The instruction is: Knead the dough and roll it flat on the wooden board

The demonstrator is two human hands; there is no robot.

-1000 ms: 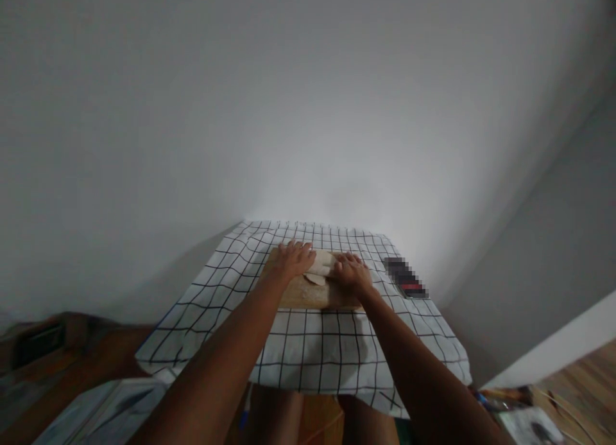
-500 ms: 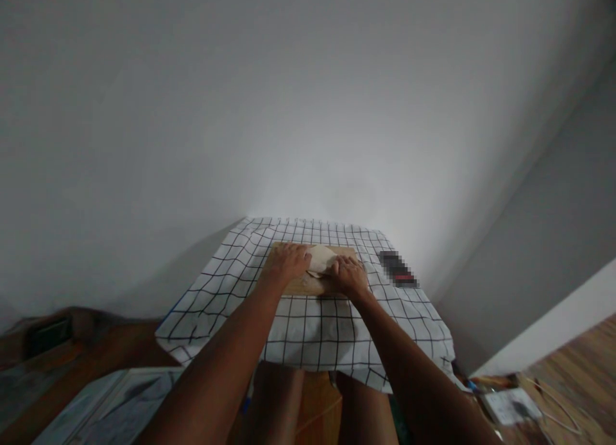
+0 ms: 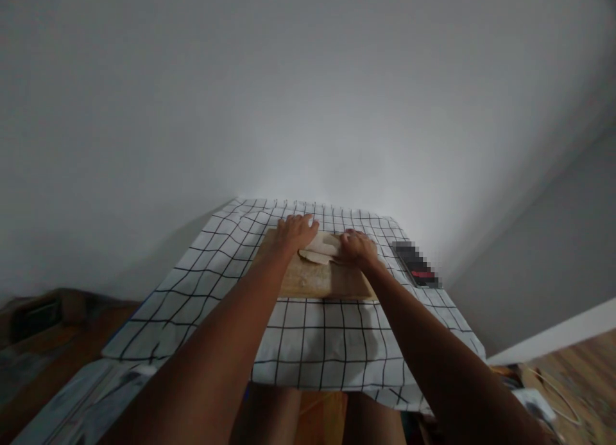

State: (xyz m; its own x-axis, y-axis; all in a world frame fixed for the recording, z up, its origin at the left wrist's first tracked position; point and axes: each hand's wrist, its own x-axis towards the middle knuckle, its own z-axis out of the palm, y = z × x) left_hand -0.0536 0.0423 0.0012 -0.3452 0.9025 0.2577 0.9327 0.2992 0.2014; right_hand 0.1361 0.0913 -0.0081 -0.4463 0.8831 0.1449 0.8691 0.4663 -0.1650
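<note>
A pale sheet of dough (image 3: 326,244) lies on a wooden board (image 3: 308,281), folded or rolled over, with a loose flap on its near side. At the dough's left end, my left hand (image 3: 297,232) is palm down, fingers stretched toward the board's far edge and thumb apart. My right hand (image 3: 359,244) rests on the right end of the dough with its fingers curled over. What lies under both palms is hidden.
A white cloth with black grid lines (image 3: 289,349) covers the table. A dark, pixelated flat object (image 3: 418,265) lies right of the board. A white wall (image 3: 308,98) rises behind the table. On the wooden floor at right is a white box-like thing (image 3: 534,403) beside a cable.
Both hands have moved forward over the board. The dough has shifted away from me and looks narrower, with more of the board's near part showing. The view has tilted slightly.
</note>
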